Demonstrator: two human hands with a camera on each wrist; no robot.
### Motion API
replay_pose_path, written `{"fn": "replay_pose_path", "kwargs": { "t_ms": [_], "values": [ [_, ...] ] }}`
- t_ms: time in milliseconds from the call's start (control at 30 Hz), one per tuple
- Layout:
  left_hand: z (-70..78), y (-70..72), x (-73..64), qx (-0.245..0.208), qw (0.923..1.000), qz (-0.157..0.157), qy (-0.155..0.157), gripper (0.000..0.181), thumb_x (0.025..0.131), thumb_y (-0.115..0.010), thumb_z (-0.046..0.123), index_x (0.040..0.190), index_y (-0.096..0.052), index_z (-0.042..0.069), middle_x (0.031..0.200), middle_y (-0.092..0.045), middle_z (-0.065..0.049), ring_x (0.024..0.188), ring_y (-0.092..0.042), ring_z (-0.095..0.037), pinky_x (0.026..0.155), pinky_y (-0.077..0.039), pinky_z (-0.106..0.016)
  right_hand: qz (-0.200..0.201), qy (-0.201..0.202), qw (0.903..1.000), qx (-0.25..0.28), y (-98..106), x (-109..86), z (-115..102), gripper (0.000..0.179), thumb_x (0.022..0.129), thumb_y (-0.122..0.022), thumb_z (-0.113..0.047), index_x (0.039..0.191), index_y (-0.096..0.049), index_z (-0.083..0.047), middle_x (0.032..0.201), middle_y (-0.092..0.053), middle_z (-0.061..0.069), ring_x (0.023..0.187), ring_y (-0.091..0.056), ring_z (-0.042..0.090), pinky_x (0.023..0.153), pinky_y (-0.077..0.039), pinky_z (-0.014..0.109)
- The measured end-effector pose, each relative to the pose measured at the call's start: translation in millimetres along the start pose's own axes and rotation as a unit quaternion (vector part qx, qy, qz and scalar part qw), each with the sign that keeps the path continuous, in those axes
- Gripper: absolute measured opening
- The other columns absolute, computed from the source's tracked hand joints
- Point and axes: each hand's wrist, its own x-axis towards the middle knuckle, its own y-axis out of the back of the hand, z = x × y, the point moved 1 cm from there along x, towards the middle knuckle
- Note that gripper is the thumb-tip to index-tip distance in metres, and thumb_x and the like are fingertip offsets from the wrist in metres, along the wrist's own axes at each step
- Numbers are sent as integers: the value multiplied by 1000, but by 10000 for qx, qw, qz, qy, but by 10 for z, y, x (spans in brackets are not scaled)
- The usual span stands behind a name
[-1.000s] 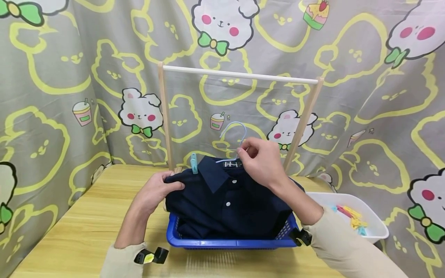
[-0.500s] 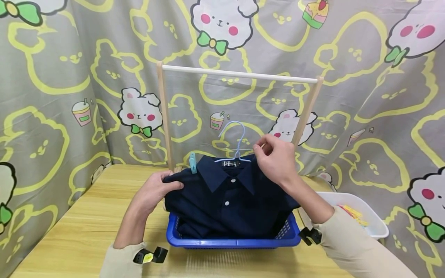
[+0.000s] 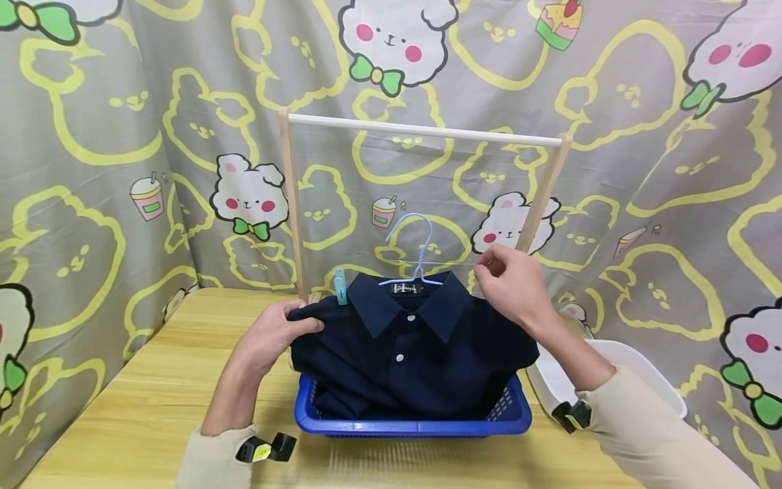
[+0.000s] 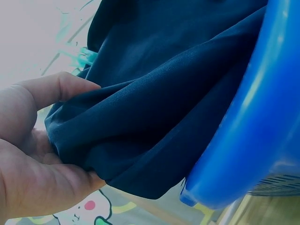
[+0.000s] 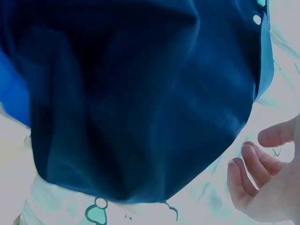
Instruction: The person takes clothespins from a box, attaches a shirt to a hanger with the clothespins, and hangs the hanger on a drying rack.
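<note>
A navy collared shirt (image 3: 366,356) with white buttons is on a light-blue wire hanger (image 3: 420,255), whose hook stands up above the collar. A teal clothespin (image 3: 341,286) is clipped at the shirt's left shoulder in the head view. My left hand (image 3: 271,339) grips the sleeve on that side, thumb in front; the left wrist view has the cloth (image 4: 140,108) bunched between thumb and fingers. Beside the other shoulder is my right hand (image 3: 516,282), its fingers loosely bent. In the right wrist view those fingers (image 5: 255,171) are apart from the cloth and hold nothing.
The shirt's lower part lies in a blue plastic basket (image 3: 415,427) on the wood-grain table (image 3: 153,380). Behind stands a wooden rack with a white bar (image 3: 421,130). A white tub (image 3: 662,387) is at right, partly behind my right arm. Patterned curtains enclose the table.
My right hand has let go near the hanger's neck and moved right, past the collar to beside the shoulder. The collar and hanger are uncovered. My left hand keeps its grip.
</note>
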Motion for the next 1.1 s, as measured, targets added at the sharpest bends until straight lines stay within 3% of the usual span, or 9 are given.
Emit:
{"fn": "replay_pose_path", "kwargs": {
  "t_ms": [200,367,600,733,900,1100],
  "values": [
    [8,0,-1,-59,10000,-8,-30,21,88,-72,12,78,-54,6,76,-50,-1,77,-54,-23,73,-44,-34,-538,-442,9971,-318,121,-15,119,16,94,-60,-19,94,-74,-10,77,-70,4,76,-63,23,71,-45,36],
    [7,-3,-3,-20,10000,-15,-30,21,88,-72,13,78,-54,5,76,-50,-1,77,-54,-23,73,-44,-33,-756,-656,9932,-603,227,-16,258,20,95,-59,-21,99,-73,-8,88,-73,10,82,-65,27,70,-46,38],
    [-17,-4,8,-5,10000,19,-27,22,88,-71,12,78,-54,5,76,-51,-3,77,-54,-25,74,-44,-34,-838,-885,9889,-854,305,-33,556,24,97,-57,-21,102,-71,-2,98,-71,21,84,-63,33,63,-45,34],
    [-23,-5,18,-38,10000,13,-32,24,88,-72,11,75,-52,6,76,-49,-2,76,-53,-24,72,-44,-33,-763,-941,9879,-971,336,-67,754,25,96,-57,-21,101,-70,0,100,-71,23,89,-61,38,66,-44,39],
    [-24,-15,21,-76,10000,32,-3,23,87,-71,11,76,-52,6,76,-49,-2,77,-53,-24,73,-44,-33,-720,-1019,9860,-1102,380,-120,995,26,95,-57,-22,99,-71,0,96,-72,22,86,-62,39,69,-42,44],
    [-25,-21,17,-41,10000,68,8,19,88,-71,11,80,-55,4,79,-52,-3,80,-54,-25,76,-44,-35,-852,-1151,9821,-1221,425,-193,1231,27,94,-58,-21,97,-70,4,92,-71,24,79,-62,37,65,-42,40]
  ]
}}
